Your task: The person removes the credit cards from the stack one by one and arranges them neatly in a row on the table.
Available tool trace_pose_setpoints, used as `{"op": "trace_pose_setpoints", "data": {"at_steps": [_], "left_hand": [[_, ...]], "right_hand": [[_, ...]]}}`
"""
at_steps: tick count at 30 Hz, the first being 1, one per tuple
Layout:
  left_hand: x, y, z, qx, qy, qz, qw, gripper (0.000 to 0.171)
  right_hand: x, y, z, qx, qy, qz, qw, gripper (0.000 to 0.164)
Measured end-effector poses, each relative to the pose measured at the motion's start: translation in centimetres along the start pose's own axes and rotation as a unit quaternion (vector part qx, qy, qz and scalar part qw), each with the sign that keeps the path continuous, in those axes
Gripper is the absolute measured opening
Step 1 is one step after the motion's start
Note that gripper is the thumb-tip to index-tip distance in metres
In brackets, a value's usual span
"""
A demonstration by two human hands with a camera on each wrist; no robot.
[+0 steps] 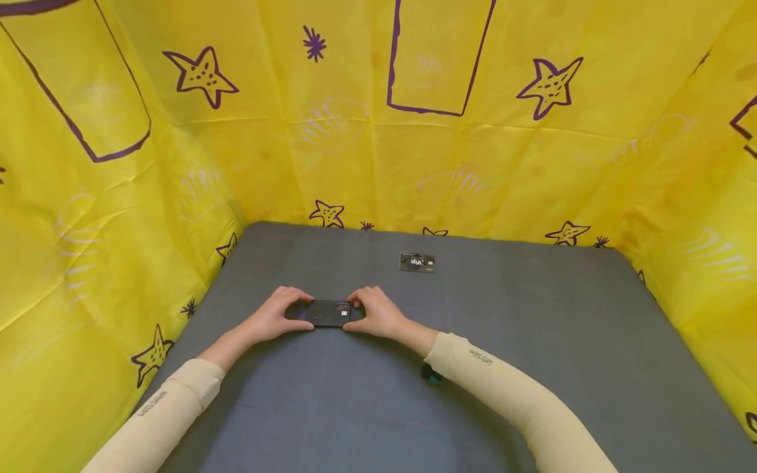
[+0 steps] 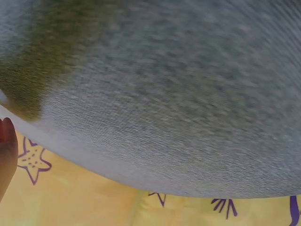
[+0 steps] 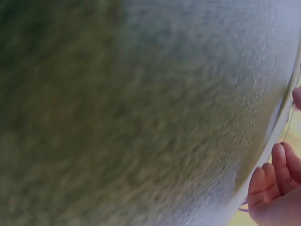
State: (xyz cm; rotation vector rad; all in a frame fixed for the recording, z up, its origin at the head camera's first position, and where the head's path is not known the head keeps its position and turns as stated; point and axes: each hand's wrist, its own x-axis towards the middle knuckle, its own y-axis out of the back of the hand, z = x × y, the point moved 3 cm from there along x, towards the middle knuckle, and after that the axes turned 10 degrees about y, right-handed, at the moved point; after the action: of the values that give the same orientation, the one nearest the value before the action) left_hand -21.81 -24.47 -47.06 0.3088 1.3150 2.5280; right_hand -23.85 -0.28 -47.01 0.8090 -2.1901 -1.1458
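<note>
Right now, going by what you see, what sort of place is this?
Perhaps a curtained-off work booth: yellow cloth with star drawings surrounds a gray table on three sides, and the held black card hints at tabletop work.

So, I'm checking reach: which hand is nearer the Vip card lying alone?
Right. The right hand is in front of the Vip card, slightly left; the left hand is farther left, across the held black card.

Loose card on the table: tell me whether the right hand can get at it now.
Likely yes, after letting go: the right hand pinches the held card, but nothing visible blocks the way to the loose card.
</note>
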Motion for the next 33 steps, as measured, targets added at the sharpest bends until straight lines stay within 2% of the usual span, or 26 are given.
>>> {"op": "trace_pose_setpoints", "data": {"at_steps": [21,33], "left_hand": [[-1.4,1.2,-2.5,0.007,0.017,-0.025,0.9995,0.053],[-1.8,1.8,-3.2,0.005,0.030,-0.033,0.9990,0.054]], "right_hand": [[1.7,-1.8,-1.8,-0.020,-0.025,-0.029,0.999,0.052],[2.2,-2.1,-2.8,-0.067,-0.017,-0.031,0.997,0.052]]}}
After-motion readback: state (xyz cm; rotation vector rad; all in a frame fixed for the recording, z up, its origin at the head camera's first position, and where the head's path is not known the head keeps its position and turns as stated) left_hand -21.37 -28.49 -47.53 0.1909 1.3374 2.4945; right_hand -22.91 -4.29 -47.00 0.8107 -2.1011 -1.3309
